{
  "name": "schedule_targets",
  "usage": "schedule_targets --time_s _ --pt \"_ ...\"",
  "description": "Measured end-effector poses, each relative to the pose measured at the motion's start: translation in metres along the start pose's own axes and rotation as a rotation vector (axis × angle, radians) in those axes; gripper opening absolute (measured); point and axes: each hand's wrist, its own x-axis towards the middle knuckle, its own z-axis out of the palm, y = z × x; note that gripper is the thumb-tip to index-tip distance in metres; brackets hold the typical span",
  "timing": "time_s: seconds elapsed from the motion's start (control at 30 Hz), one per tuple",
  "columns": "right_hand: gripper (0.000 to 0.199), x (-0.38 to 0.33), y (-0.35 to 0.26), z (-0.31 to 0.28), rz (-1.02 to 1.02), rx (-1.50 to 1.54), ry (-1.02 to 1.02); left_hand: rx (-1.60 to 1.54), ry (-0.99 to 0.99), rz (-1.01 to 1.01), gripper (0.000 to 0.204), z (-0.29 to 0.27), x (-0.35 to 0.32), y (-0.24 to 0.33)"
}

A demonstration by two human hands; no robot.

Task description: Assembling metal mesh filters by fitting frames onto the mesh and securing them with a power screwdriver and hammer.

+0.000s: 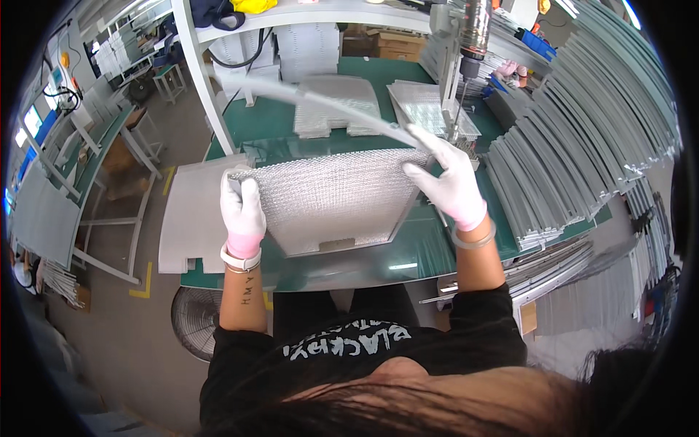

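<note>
One green bench (255, 120), person at front edge. Right edge: tall rows of grey panels (568, 160), too many to count, closing off that side. Left edge: one stack of flat pale sheets (191, 211), jutting past the front left corner. One mesh panel (335, 197), tilted up over the middle of the bench near the front edge. One floor fan (193, 320) below the front left corner. Two low mesh piles toward the rear edge, one mid (331, 105), one further right; layers not countable. One long strip (349, 113), blurred, slants above the panel, partly blocking the mid pile. One power driver (475, 33) hangs over the rear right part. Two gloved hands: left hand (242, 207) fingers grasping panel's upper left corner; right hand (451, 178) fingers on strip's near end, thumb by panel's upper right corner, can't tell if gripping it too.
</note>
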Motion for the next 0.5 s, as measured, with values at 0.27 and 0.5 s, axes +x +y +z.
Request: schedule_targets --time_s 0.27,0.5 --pt "0.050 0.033 -0.008 -0.054 -0.099 -0.069 -0.457 -0.034 -0.025 -0.056 0.010 0.000 0.000 0.004" --pt "0.049 0.056 -0.015 -0.050 -0.356 0.048 -0.663 -0.002 -0.021 -0.073 0.015 -0.007 -0.004 0.002"
